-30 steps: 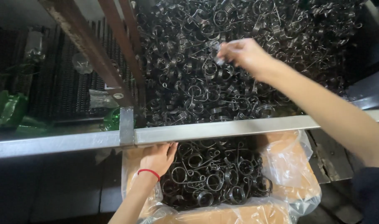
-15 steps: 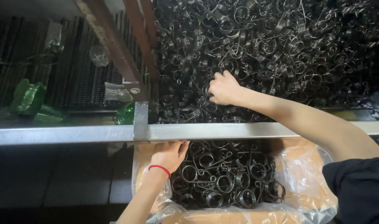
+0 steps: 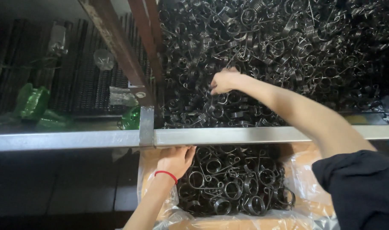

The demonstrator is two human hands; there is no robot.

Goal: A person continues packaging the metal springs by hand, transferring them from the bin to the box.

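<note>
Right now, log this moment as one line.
right hand in coiled wire springs | left hand on plastic-lined box rim | metal rail between

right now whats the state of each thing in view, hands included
right hand: fingers curled, down in the spring pile, grip hidden
left hand: open, resting at the liner's edge under the bar
spring pile: heaped, tangled
lined carton: open, partly filled with springs
carton's springs: loose, tangled
metal bar: level, across the carton's far end
green bottles: lying on their sides
</note>
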